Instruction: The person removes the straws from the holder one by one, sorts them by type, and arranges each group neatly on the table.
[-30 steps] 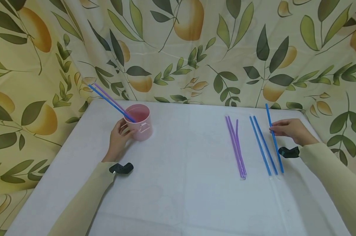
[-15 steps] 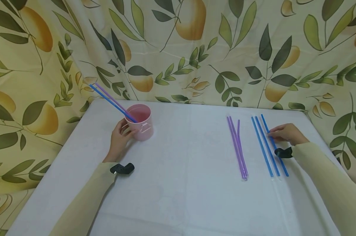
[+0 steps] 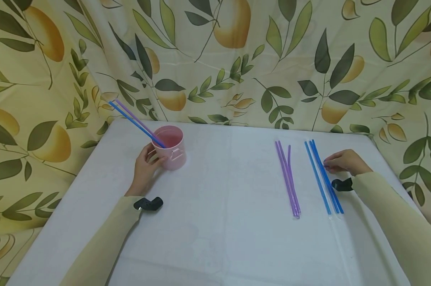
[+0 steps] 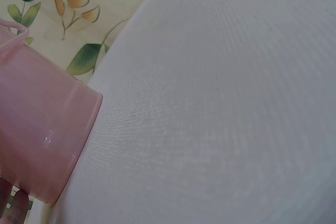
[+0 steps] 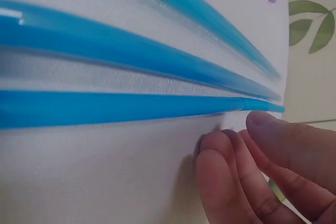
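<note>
At the left of the table, my left hand (image 3: 146,169) grips the side of a pink mug (image 3: 170,153), fingers and thumb around its wall. A blue straw (image 3: 129,119) and a purple straw (image 3: 136,116) lean out of the mug to the left. The left wrist view has the mug's side and fingertips (image 4: 17,208) against it. At the right, my right hand (image 3: 347,162) is beside the rightmost of several blue straws (image 3: 319,178). In the right wrist view that straw (image 5: 131,108) lies along the cloth, the thumb tip close against it; nothing is pinched between the fingers.
Several purple straws (image 3: 288,178) lie in a narrow bunch left of the blue ones. A white cloth (image 3: 219,206) covers the table. Behind it and to the left hangs a fruit-and-leaf patterned curtain (image 3: 215,91).
My right hand brought the held blue straw down and left, and it now lies close against the neighbouring blue straw, out of the fingers' pinch. My left hand and the mug stay put.
</note>
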`<state>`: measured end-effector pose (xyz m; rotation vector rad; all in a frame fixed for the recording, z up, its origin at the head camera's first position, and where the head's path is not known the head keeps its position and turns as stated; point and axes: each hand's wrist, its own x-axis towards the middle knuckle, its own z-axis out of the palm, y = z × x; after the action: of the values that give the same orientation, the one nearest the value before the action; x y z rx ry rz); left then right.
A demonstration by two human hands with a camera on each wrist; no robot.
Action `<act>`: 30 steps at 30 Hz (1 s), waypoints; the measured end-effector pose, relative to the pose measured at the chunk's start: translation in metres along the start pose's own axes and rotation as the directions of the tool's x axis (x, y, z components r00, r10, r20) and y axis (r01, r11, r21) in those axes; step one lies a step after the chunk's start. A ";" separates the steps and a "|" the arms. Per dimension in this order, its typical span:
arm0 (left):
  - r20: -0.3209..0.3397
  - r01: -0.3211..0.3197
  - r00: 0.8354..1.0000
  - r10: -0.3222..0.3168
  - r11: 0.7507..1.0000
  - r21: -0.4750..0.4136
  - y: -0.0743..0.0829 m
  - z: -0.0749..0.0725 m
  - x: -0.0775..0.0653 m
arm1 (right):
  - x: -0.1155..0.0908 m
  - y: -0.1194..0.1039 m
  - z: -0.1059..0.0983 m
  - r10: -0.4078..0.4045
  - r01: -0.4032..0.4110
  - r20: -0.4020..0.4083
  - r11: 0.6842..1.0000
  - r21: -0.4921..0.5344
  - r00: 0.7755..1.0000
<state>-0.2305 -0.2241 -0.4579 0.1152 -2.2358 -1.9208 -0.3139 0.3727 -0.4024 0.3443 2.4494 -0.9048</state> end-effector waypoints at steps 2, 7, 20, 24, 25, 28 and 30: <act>-0.003 0.001 1.000 -0.001 1.000 -0.021 0.001 0.001 0.000 | -0.001 0.002 -0.001 -0.013 0.013 0.007 1.000 0.000 1.000; -0.005 0.004 1.000 -0.004 0.997 -0.080 0.002 0.002 0.001 | -0.001 0.011 -0.007 -0.059 0.056 0.056 0.997 0.056 0.997; 0.009 -0.003 1.000 0.003 0.997 -0.071 0.001 0.001 -0.002 | -0.021 0.006 -0.017 -0.237 0.207 0.069 0.932 0.296 0.969; 0.010 0.001 1.000 0.000 0.997 -0.074 0.002 0.001 -0.003 | -0.038 -0.015 -0.017 -0.335 0.318 0.007 0.900 0.298 0.942; 0.011 0.002 1.000 -0.001 0.997 -0.072 0.003 0.001 -0.003 | -0.043 -0.021 -0.016 -0.359 0.348 -0.013 0.893 0.285 0.933; 0.011 0.000 1.000 0.001 0.997 -0.073 0.002 0.001 -0.002 | -0.057 -0.044 -0.012 -0.437 0.438 -0.065 0.861 0.259 0.897; 0.012 0.001 1.000 0.000 0.998 -0.070 0.002 0.001 -0.002 | -0.067 -0.061 -0.009 -0.491 0.497 -0.091 0.832 0.244 0.866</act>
<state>-0.2286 -0.2220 -0.4561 0.0946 -2.1732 -2.0025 -0.2846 0.3293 -0.3279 -0.2163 2.4846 -1.4536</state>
